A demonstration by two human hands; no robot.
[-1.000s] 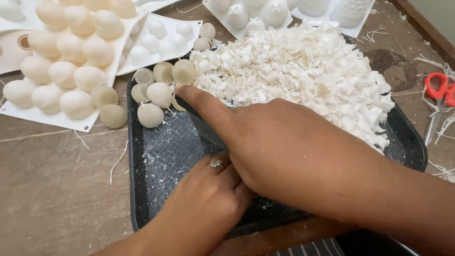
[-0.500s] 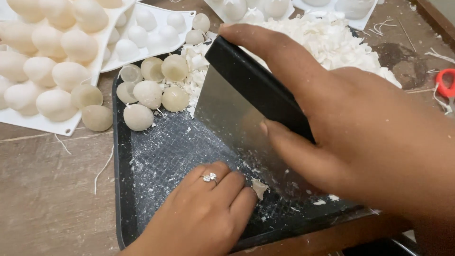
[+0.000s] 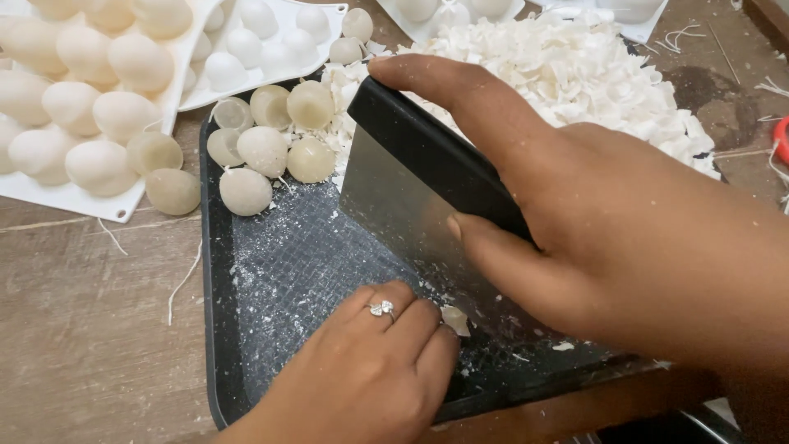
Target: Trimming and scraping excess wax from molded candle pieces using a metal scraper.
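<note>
Steel bench scraper (image 3: 394, 205) with black handle, clamped in right hand (image 3: 625, 247) fingers, blade edge down on dark tray (image 3: 215, 271), long axis running diagonally toward near edge. Left hand (image 3: 362, 378) curled, pressing tray just beside blade; white wax shavings (image 3: 575, 74) heaped behind.

Right hand (image 3: 625, 247): fingers clamped in a grip, index finger extended, thumb pressed flat. Left hand (image 3: 362, 378): loosely curled, knuckles up, ring on finger
</note>
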